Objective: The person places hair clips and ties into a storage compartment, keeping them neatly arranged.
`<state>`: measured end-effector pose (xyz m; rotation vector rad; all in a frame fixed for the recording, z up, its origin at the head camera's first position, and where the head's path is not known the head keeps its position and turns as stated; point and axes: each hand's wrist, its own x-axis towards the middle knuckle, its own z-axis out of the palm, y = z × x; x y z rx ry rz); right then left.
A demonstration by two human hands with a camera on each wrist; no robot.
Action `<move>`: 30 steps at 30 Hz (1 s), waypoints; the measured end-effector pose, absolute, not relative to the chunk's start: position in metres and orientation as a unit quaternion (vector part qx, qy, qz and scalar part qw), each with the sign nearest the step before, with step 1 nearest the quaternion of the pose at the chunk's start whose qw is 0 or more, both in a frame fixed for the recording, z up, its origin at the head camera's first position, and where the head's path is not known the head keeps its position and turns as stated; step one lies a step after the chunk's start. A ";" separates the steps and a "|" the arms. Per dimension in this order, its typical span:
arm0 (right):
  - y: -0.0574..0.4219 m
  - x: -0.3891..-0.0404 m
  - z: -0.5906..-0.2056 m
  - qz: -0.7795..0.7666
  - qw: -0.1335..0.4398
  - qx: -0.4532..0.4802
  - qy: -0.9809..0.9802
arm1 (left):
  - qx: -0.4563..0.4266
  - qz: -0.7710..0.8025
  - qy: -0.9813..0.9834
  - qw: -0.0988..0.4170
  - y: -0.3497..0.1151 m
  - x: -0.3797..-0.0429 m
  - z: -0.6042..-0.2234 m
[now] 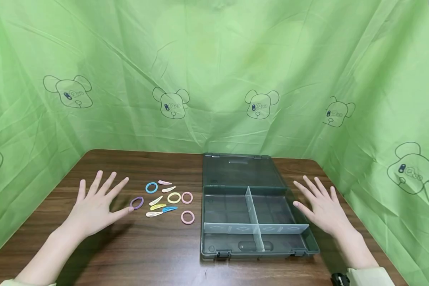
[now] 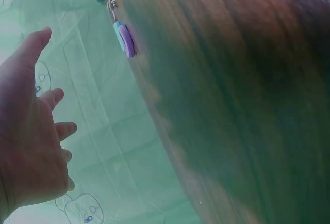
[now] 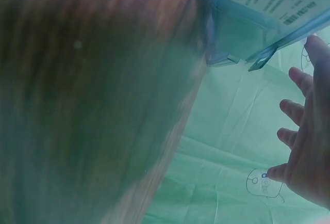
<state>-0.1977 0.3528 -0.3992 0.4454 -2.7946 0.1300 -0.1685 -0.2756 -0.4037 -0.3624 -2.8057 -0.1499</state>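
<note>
My left hand (image 1: 94,210), fingers spread, hovers at the left of the table beside a loose group of hair things, holding nothing. Nearest its thumb lies a purple hair tie (image 1: 137,203). Around it lie a blue hair tie (image 1: 151,188), a yellow hair tie (image 1: 174,194) on its ring and pink ones (image 1: 187,217). Among them are several snap hair clips: yellow (image 1: 158,207), blue (image 1: 170,209), pink (image 1: 165,182) and pale. My right hand (image 1: 323,208), also spread, hovers beside the right wall of a dark see-through organizer box (image 1: 202,238), whose lid (image 1: 241,171) lies back.
Pale dividers (image 1: 232,228) split the box into compartments, with nothing lying in them. Two latches (image 1: 223,254) sit on its front. A green curtain (image 1: 214,59) with bear drawings surrounds the brown wooden table (image 1: 157,254).
</note>
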 end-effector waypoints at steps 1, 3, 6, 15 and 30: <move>0.353 -0.198 -0.399 0.046 0.156 0.156 -0.974 | -0.127 -0.053 -0.978 0.154 -0.275 -0.169 -0.403; 0.353 -0.200 -0.398 0.046 0.159 0.158 -0.974 | -0.128 -0.054 -0.978 0.156 -0.274 -0.171 -0.402; 0.351 -0.202 -0.398 0.051 0.157 0.163 -0.973 | -0.133 -0.055 -0.977 0.159 -0.272 -0.173 -0.401; 0.348 -0.216 -0.396 0.091 0.135 0.191 -0.968 | -0.150 -0.063 -0.974 0.158 -0.265 -0.183 -0.397; 0.357 -0.243 -0.410 0.224 0.055 0.254 -0.939 | -0.262 -0.135 -0.951 0.095 -0.271 -0.217 -0.415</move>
